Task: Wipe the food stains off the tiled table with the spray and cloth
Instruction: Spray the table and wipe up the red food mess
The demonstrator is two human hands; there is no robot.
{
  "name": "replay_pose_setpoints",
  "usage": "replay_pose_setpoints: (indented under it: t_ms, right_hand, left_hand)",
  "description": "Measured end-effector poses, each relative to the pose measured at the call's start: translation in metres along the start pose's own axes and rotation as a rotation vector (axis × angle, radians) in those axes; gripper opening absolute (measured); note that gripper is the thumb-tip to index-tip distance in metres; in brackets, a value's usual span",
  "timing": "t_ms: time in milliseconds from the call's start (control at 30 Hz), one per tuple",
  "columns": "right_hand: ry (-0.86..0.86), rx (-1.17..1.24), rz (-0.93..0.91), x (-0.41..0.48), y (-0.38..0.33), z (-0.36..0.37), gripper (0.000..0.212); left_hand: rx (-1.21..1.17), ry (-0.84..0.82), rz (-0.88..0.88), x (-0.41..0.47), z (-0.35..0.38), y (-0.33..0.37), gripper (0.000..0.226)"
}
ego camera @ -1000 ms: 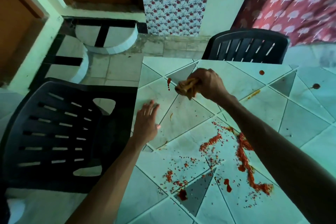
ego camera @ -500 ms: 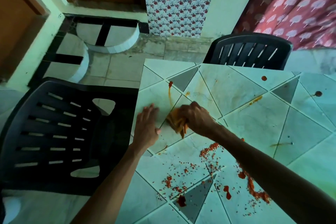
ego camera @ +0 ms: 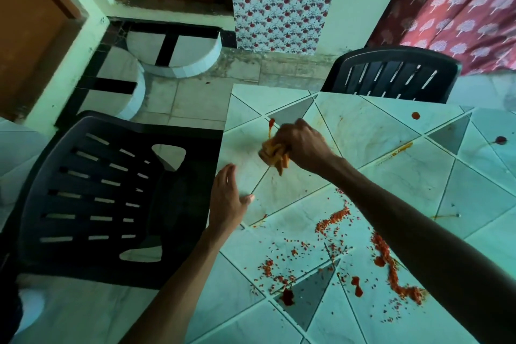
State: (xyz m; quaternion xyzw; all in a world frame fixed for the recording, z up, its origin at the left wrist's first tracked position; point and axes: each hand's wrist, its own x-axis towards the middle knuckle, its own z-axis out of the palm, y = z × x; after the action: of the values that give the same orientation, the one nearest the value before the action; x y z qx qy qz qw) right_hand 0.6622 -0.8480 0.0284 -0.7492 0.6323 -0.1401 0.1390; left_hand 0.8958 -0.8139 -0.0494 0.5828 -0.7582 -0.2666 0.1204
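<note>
I see the left forearm (ego camera: 178, 274) and right forearm (ego camera: 418, 218) bare along their visible length, down to left grip (ego camera: 227, 201) and right grip (ego camera: 304, 145).

R hand (ego camera: 303, 145), cloth (ego camera: 272, 154), prob. on table (ego camera: 405, 176)

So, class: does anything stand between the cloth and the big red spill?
Nothing visible: only bare tile lies between the cloth and the red spill; the left hand rests aside at the table edge.

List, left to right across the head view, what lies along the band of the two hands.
From the left: black chair → left hand → orange cloth → right hand gripping it → yellow smear → dark red spot.
</note>
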Motion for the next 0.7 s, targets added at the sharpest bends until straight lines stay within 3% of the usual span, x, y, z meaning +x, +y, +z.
replay_pose_setpoints:
  t_ms: [200,367,567,700]
  right_hand:
    - [-0.116,-0.099,-0.024,0.037,-0.030,0.028,0.018]
    - [-0.155,-0.058,-0.113,-0.049,-0.019,0.038,0.024]
    - [-0.268,-0.051,-0.077,-0.149,0.005,0.025,0.027]
    - [-0.212,-0.013,-0.019,-0.170,0.011,-0.006,0.032]
  left_hand:
    - [-0.012,-0.033,-0.006,-0.003,-0.007,-0.004,0.076]
    - [-0.004,-0.026,0.043,-0.002,-0.008,-0.005,0.065]
    - [-0.023,0.030,0.166,0.007,0.010,0.021,0.055]
    - [0.026,-0.026,0.302,0.015,0.020,0.044,0.052]
